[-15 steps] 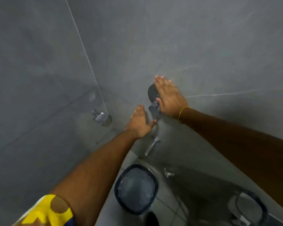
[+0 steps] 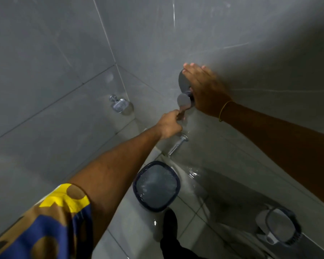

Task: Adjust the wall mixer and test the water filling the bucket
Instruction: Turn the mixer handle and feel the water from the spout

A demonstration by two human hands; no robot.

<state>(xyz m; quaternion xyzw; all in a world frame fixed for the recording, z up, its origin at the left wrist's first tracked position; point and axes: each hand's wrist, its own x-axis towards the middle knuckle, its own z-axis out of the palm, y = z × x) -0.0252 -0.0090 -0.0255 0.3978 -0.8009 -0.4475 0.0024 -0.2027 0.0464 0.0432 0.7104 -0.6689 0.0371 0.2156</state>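
The mixer (image 2: 184, 90) sits on the wall ahead, its lever (image 2: 181, 113) hanging down towards the spout (image 2: 177, 144). The left hand (image 2: 169, 125) is closed round the lever's lower end from below and is the nearer one; the right hand (image 2: 204, 90) lies flat and open over the plate, gripping nothing. The bucket (image 2: 156, 186) stands on the floor just beneath the spout, holding water.

Chrome wall mixer (image 2: 184, 94) on grey tile wall, lever pointing down. Dark-rimmed bucket (image 2: 157, 186) stands on the floor beneath, holding rippling water.
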